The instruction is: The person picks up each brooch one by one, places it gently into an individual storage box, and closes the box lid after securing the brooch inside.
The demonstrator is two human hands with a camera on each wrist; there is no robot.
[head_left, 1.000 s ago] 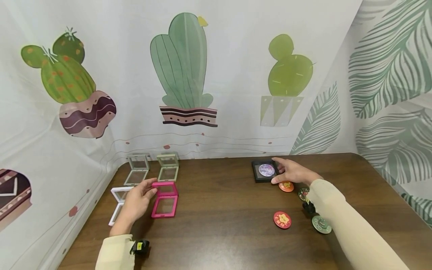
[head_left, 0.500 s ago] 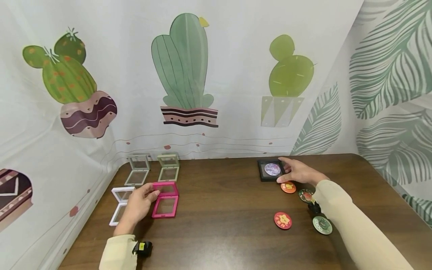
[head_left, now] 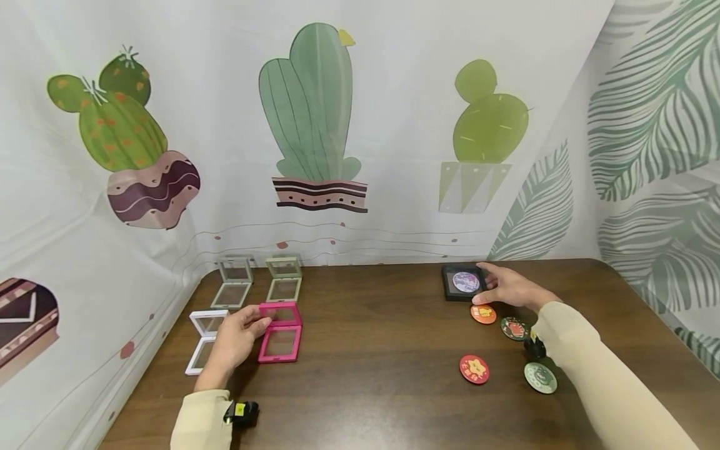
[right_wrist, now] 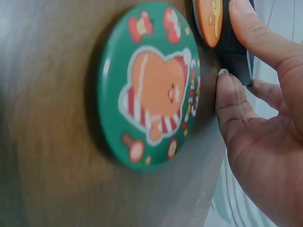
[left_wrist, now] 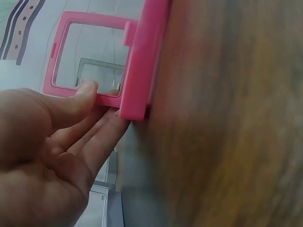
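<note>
The left hand (head_left: 233,337) pinched the open pink case (head_left: 280,342); the right hand (head_left: 515,289) gripped the black case (head_left: 458,297), seemingly positioning it; next, probably, release.

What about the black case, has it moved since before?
Yes, to the right. The black case used to stick out left of the pale printed pot behind it; now its left edge is slightly right of the pot's.

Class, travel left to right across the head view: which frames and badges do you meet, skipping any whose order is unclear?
White hinged frame, pink hinged frame, black square frame, dark green badge, pale green badge.
</note>
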